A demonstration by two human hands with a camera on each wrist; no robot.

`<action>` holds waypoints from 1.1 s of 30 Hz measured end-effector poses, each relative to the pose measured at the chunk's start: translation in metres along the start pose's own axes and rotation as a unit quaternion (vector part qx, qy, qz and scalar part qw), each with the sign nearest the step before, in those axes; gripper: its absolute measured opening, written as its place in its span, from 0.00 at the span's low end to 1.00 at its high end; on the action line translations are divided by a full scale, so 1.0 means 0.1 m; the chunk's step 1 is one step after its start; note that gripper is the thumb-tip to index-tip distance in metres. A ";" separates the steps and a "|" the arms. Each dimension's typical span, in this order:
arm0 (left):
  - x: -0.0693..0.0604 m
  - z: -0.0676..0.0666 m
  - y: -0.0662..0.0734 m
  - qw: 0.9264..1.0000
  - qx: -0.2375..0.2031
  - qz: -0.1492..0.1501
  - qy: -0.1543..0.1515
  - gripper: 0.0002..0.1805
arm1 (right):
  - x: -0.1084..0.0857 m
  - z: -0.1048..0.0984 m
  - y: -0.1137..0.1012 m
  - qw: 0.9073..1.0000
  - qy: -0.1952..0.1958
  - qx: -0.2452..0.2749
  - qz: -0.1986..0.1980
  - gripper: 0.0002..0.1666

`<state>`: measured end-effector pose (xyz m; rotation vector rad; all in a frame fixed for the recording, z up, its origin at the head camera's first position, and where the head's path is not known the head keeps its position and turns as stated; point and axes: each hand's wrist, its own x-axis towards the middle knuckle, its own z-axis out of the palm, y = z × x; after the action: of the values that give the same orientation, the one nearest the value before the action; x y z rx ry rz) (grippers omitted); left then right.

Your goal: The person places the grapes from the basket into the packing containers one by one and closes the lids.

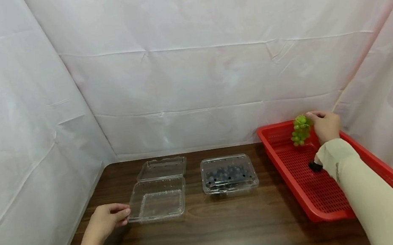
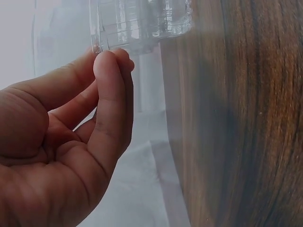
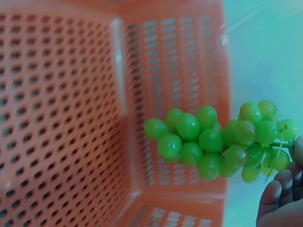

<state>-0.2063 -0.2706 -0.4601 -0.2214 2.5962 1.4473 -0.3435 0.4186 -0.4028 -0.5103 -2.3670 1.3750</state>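
Note:
From my right hand (image 1: 326, 125) hangs a bunch of green grapes (image 1: 300, 130), pinched by its stem over the far end of the red basket (image 1: 294, 184). In the right wrist view the grapes (image 3: 203, 142) stretch away from the fingertips (image 3: 272, 194) beside the perforated wall. My left hand (image 1: 106, 222) pinches the near left corner of an open clear plastic clamshell box (image 1: 160, 199), its lid laid back toward the wall. The left wrist view shows thumb and fingers at the rim of the box (image 2: 142, 21).
Between box and basket stands a second clear clamshell (image 1: 229, 173), closed, with dark blueberries inside. All rest on a dark wooden table (image 1: 232, 228). White sheeting (image 1: 190, 80) rises behind and at both sides.

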 end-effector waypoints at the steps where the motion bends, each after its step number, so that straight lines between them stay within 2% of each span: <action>1: 0.00 0.00 0.00 1.000 -0.005 0.000 -0.003 0.20 | -0.01 0.01 -0.05 1.000 -0.002 0.014 -0.003 0.37; 7: 0.02 0.01 0.04 0.999 -0.033 0.006 -0.011 0.21 | -0.15 0.09 -0.40 0.992 -0.010 0.119 -0.034 0.29; 15: 0.04 0.03 0.07 1.000 -0.022 0.013 -0.008 0.19 | -0.31 0.30 -0.80 0.973 -0.039 0.221 -0.053 0.25; 21: 0.07 0.05 0.06 0.999 -0.027 0.012 -0.013 0.19 | -0.48 0.48 -1.11 0.974 -0.064 0.196 -0.092 0.24; 24: 0.09 0.05 0.05 0.999 -0.032 0.010 -0.016 0.19 | -0.57 0.61 -1.28 0.971 -0.083 0.196 -0.111 0.23; 30: 0.09 0.04 0.04 1.000 -0.024 0.009 -0.018 0.20 | -0.72 0.96 -1.55 0.966 -0.115 0.187 -0.138 0.20; 33: 0.09 0.02 0.03 0.999 -0.017 0.013 -0.026 0.21 | -0.81 1.14 -1.64 0.964 -0.144 0.172 -0.145 0.17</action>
<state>-0.2154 -0.2676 -0.4606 -0.1524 2.5456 1.4857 -0.3476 0.2188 -0.3213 0.1377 -2.2224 1.7571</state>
